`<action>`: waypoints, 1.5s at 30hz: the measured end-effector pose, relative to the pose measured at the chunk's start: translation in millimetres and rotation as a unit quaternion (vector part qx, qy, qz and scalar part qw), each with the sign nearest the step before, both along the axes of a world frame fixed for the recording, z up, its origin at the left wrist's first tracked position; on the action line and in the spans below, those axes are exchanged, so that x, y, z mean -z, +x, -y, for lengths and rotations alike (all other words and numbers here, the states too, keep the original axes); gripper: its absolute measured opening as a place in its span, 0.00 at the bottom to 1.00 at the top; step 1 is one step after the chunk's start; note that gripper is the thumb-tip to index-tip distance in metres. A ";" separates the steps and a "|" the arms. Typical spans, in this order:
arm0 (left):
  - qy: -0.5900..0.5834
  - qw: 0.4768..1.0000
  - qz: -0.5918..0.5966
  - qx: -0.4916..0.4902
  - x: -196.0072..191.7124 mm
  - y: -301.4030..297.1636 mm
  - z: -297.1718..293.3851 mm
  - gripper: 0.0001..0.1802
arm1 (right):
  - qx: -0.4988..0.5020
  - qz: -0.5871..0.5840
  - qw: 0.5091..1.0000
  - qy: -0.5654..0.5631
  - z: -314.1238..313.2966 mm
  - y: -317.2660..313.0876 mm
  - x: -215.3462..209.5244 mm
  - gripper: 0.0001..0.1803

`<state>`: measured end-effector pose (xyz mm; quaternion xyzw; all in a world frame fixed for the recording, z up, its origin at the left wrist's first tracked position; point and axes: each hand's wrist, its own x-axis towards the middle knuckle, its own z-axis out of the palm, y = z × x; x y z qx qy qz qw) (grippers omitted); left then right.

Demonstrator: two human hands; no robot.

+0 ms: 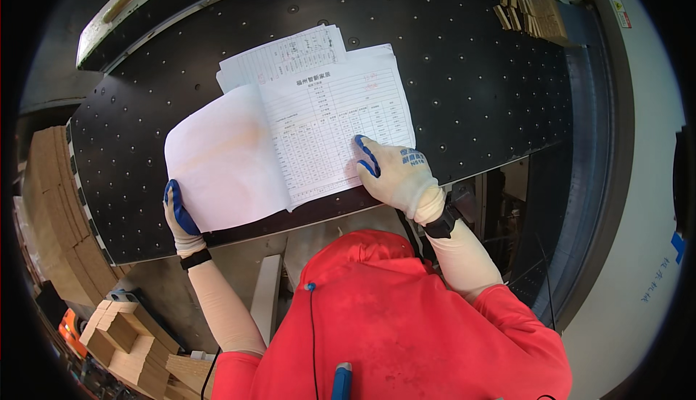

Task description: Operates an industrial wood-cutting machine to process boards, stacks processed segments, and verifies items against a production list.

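Head view. I see a stapled or loosely stacked sheaf of papers lying on the black perforated table, its lower edge close to the near rim. The top printed sheet carries a table of figures; a blank sheet is folded back to the left and bows upward. The left hand, in a white glove with blue palm coating, pinches the lower left corner of that turned sheet, the grip closed on the paper edge with the thumb side hidden beneath, as far as I can judge from this bent view. The right hand, gloved alike, rests flat on the lower right of the printed sheet, fingers together and pressing down, clamped on nothing.

What could go wrong, in my judgement: the turned sheet is held only at a corner, so a pull could crease or tear it at the binding edge. The coated glove may drag the sheet beneath and skew the pile. The sheaf lies so near the rim that a slide toward me would tip it off. Stacked cardboard pieces stand below left on the floor; wooden blocks sit at the far right of the table, well apart.
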<state>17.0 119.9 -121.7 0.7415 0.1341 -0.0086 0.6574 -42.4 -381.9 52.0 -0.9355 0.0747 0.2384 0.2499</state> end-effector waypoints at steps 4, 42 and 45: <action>0.049 0.998 0.018 0.020 1.0 0.0 -6.0 0.17 | -0.009 -0.016 1.000 0.000 -1.7 -6.4 -6.8 0.28; -0.020 1.000 -0.010 0.019 -5.6 5.3 -1.9 0.18 | 0.098 -0.019 0.994 -0.042 38.9 32.1 -6.4 0.32; 0.212 0.969 0.101 0.069 -4.9 0.3 7.3 0.20 | 0.123 -0.005 0.992 -0.032 41.8 22.7 -7.0 0.33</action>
